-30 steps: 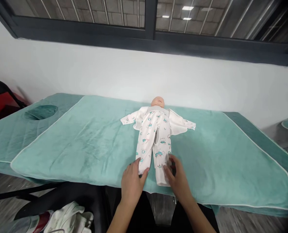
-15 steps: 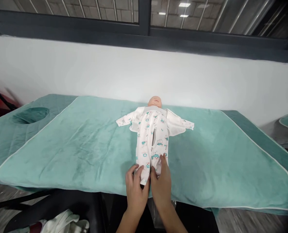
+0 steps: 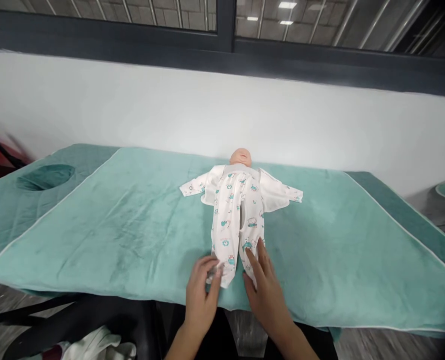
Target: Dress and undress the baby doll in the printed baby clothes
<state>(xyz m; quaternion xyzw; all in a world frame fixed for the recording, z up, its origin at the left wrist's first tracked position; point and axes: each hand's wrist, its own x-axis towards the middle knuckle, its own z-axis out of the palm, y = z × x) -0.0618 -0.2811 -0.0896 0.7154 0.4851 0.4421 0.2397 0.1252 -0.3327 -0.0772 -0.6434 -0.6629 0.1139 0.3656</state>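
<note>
- And here's the green-covered bed (image 3: 132, 220), the doll (image 3: 241, 158) lying across its middle!
- Patterned trousers (image 3: 227, 220) spread below its head; light, even tugs at both cuffs should suit this thin cloth best.
- Right hand (image 3: 270, 300): fingers apart, touching one trouser leg.
- Left hand (image 3: 201, 297): half-curled at the other cuff; whether it's pinching, can't tell.

White wall (image 3: 150, 105) behind green-covered bed (image 3: 320, 250); dark-framed window (image 3: 230, 47) above, metal bars, bright light reflections; black chair (image 3: 94, 320), grey floor (image 3: 387, 345) below.
</note>
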